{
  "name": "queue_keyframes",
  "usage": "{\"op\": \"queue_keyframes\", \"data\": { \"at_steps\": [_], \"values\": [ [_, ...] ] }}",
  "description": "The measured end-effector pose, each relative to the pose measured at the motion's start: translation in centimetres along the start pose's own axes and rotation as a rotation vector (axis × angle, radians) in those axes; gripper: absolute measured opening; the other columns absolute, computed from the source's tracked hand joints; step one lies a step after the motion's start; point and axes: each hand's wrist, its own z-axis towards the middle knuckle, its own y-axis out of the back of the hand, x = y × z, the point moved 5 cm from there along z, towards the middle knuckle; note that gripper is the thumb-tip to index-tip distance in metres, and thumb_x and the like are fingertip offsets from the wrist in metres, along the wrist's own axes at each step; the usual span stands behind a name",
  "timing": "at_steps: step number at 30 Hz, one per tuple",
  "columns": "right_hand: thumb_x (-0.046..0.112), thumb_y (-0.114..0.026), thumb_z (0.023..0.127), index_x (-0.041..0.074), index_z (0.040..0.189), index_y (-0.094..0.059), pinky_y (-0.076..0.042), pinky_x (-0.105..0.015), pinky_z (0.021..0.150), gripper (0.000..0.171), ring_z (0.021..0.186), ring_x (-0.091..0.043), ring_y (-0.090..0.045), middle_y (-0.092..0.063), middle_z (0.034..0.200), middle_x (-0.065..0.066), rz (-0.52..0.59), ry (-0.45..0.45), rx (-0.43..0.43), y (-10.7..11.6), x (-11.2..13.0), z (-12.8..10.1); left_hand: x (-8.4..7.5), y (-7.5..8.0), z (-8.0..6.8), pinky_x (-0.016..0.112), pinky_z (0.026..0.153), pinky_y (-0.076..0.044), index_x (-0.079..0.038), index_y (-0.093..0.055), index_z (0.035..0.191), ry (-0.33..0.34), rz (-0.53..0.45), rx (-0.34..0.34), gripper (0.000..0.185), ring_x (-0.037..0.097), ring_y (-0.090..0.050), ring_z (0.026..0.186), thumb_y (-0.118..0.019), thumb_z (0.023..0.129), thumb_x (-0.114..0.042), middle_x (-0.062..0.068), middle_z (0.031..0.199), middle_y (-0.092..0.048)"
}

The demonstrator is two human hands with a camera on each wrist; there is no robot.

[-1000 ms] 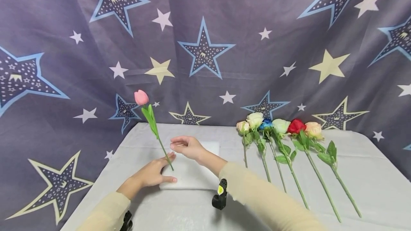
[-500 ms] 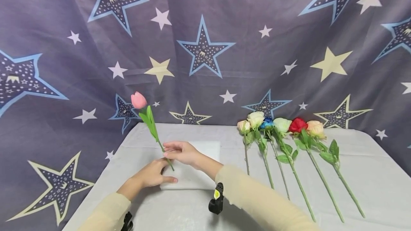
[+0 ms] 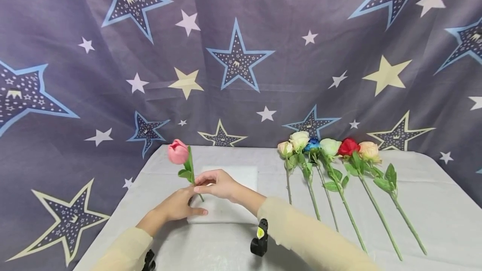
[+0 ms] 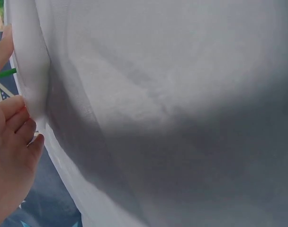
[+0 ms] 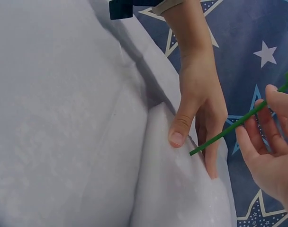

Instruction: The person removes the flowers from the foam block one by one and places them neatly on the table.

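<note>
My right hand (image 3: 216, 184) pinches the green stem of a pink tulip (image 3: 178, 152) between thumb and fingers. In the right wrist view the stem (image 5: 224, 133) slants down, its lower tip over a white foam block (image 5: 175, 189). I cannot tell whether the tip touches the foam. My left hand (image 3: 176, 205) rests on the block's left end, thumb and forefinger spread apart on it. In the left wrist view, several fingers (image 4: 22, 120) of the left hand lie against the block's side.
Several artificial roses lie in a row on the right, among them a red rose (image 3: 348, 147) and a blue rose (image 3: 312, 144). A pale cloth covers the table (image 3: 188, 248). Behind it hangs a star-patterned curtain (image 3: 286, 83).
My right hand has moved left onto the stem and now pinches it. The tulip's bloom has turned and come lower, nearer the hands. My left hand has stayed in place.
</note>
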Motion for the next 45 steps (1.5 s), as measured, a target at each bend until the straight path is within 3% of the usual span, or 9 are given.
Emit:
{"op": "queue_keyframes", "data": {
  "at_steps": [4,9,15,22,26,30,35,45],
  "values": [
    [0.005,-0.07,0.086,-0.005,0.101,-0.07,-0.051,-0.01,0.076,0.018,0.09,-0.006,-0.067,-0.071,0.107,-0.022,-0.023,0.039,-0.004,0.7,0.2,-0.6,0.2,0.0,-0.1,0.053,0.111,-0.041,0.001,-0.046,0.141,0.037,0.001,0.016,0.093,0.038,-0.05,0.132,-0.073,0.073,-0.058,0.021,0.143,-0.05],
    [0.003,-0.069,0.085,-0.007,0.101,-0.07,-0.058,-0.018,0.083,0.019,0.102,-0.024,-0.071,-0.071,0.107,-0.023,0.022,0.053,-0.023,1.7,-0.1,-1.3,-0.1,0.3,-0.2,0.056,0.114,-0.033,-0.002,-0.042,0.144,0.026,-0.017,0.018,0.095,0.04,-0.039,0.139,-0.072,0.074,-0.059,0.02,0.152,-0.038],
    [0.005,-0.073,0.082,-0.006,0.1,-0.072,-0.059,-0.019,0.08,0.021,0.095,-0.02,-0.073,-0.072,0.102,-0.022,0.041,0.065,-0.126,2.7,-0.9,-2.0,-0.2,0.0,-0.1,0.056,0.115,-0.033,-0.011,-0.039,0.147,0.006,-0.026,0.035,0.091,0.037,-0.038,0.141,-0.071,0.076,-0.059,0.016,0.154,-0.036],
    [0.008,-0.076,0.08,-0.004,0.095,-0.074,-0.06,-0.021,0.079,0.019,0.084,-0.003,-0.071,-0.073,0.1,-0.02,0.082,0.062,-0.21,3.4,-1.4,-2.3,-0.3,-0.1,-0.2,0.055,0.116,-0.032,-0.005,-0.039,0.146,0.014,-0.034,0.041,0.093,0.039,-0.038,0.14,-0.072,0.076,-0.056,0.019,0.153,-0.036],
    [0.006,-0.075,0.081,-0.007,0.097,-0.073,-0.06,-0.025,0.082,0.021,0.081,0.002,-0.069,-0.073,0.1,-0.022,0.13,0.072,-0.216,3.7,-1.0,-2.4,-0.3,-0.1,-0.1,0.053,0.117,-0.031,-0.001,-0.039,0.145,0.014,-0.023,0.041,0.094,0.038,-0.037,0.141,-0.071,0.076,-0.057,0.018,0.154,-0.035],
    [0.0,-0.071,0.083,-0.013,0.104,-0.068,-0.06,-0.031,0.087,0.025,0.084,-0.002,-0.071,-0.069,0.105,-0.028,0.234,0.104,-0.193,4.2,-0.2,-2.5,-0.1,-0.1,-0.1,0.053,0.117,-0.03,-0.002,-0.038,0.146,0.024,-0.029,0.051,0.095,0.038,-0.036,0.141,-0.071,0.076,-0.057,0.018,0.155,-0.034],
    [-0.006,-0.064,0.086,-0.021,0.113,-0.059,-0.059,-0.037,0.088,0.031,0.08,-0.006,-0.072,-0.064,0.111,-0.035,0.373,0.074,-0.19,5.3,0.7,-2.8,0.0,0.0,0.1,0.053,0.117,-0.031,0.0,-0.039,0.145,0.013,-0.016,0.043,0.094,0.038,-0.036,0.141,-0.071,0.077,-0.057,0.019,0.154,-0.035],
    [-0.002,-0.066,0.086,-0.019,0.115,-0.059,-0.061,-0.038,0.084,0.035,0.078,-0.009,-0.073,-0.076,0.095,-0.011,0.383,-0.011,-0.245,8.1,-1.0,-5.2,-0.3,0.0,-0.1,0.053,0.117,-0.031,0.002,-0.04,0.144,0.009,-0.02,0.038,0.093,0.038,-0.036,0.142,-0.072,0.077,-0.054,0.02,0.153,-0.036]
  ]
}}
